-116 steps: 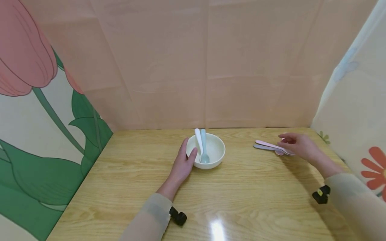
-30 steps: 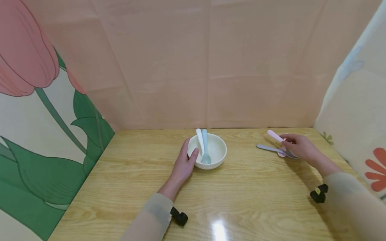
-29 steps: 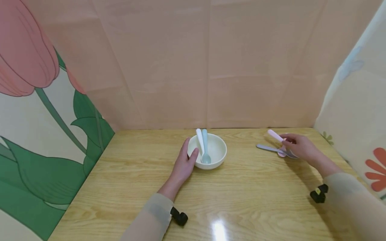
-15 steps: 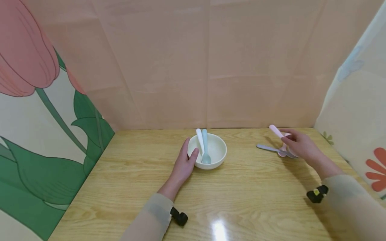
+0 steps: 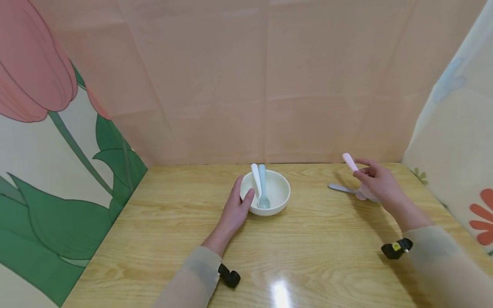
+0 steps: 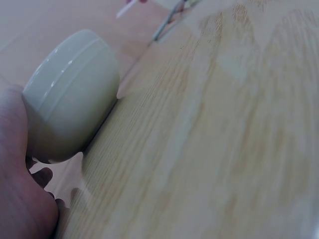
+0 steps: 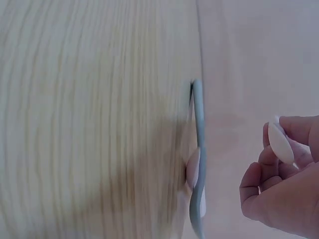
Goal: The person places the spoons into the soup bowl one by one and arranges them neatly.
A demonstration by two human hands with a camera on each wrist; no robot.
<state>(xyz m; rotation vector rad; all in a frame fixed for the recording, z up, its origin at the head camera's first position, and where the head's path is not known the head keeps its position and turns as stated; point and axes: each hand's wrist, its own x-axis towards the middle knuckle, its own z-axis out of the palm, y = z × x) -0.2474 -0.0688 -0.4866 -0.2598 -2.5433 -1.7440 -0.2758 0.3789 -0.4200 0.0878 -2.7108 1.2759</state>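
Head view: my left hand (image 5: 233,209) wraps the left side of the bowl (image 5: 278,188), thumb at the near rim, fingers along the outer wall, I'd guess to steady it. The white utensil (image 5: 256,177) and light-blue spoon (image 5: 262,182) lean side by side inside, handles sticking out over the far rim; probably too long to lie flat. Off to the right, my right hand (image 5: 380,184) pinches the pink utensil (image 5: 349,161), handle end up and tilted left, above the table (image 5: 296,252); its lower end is hidden by my hand. Below, the grey-blue utensil (image 5: 340,188) lies by a pink piece (image 5: 361,195), both partly covered by my hand. Left wrist: bowl wall against my hand, base looks set on the table; two thin handles up top, too small to tell much. Right wrist: thumb and fingers closed on the pink utensil, a pale end showing. The grey-blue utensil's far tip looks off the surface, probably because the pink piece under it props it.
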